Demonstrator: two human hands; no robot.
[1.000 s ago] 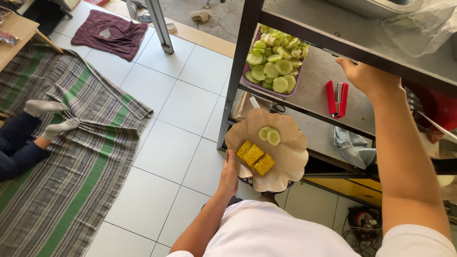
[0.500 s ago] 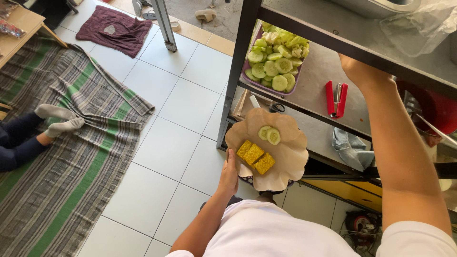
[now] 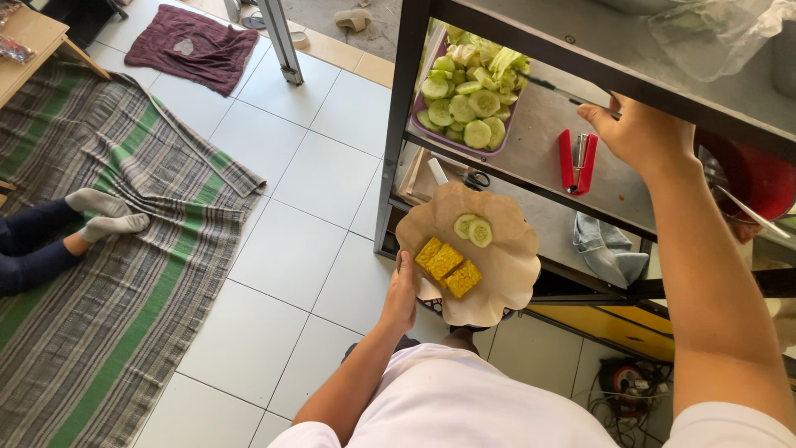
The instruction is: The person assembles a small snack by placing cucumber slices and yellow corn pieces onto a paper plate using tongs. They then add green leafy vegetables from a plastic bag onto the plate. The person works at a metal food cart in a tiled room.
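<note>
Paper-lined plate (image 3: 497, 274) at frame centre, kept level so tempeh pieces (image 3: 446, 264) and cucumber slices (image 3: 473, 230) stay on | left hand (image 3: 401, 290) grips its edge from below | right hand (image 3: 634, 133) reaches onto cart shelf (image 3: 539, 141), fingers hidden, grip unclear | red stapler (image 3: 576, 160) beside it

We note brown paper sheet (image 3: 497, 274): matt, creased, wavy edge. Fried yellow pieces (image 3: 448, 264) on it: rough, crumbly crust. Cucumber slices (image 3: 471, 230): moist, smooth cut faces. We log shelf surface (image 3: 539, 141) as dull grey metal, scuffed; frame post (image 3: 398, 124) dark painted metal. Stapler (image 3: 577, 160): glossy red plastic with bright metal strip. Tray (image 3: 431, 133): smooth purple plastic. Floor tiles (image 3: 290, 241): white, slight sheen. Striped mat (image 3: 108, 274): coarse woven cloth. Maroon rag (image 3: 192, 47): soft matt cloth.
</note>
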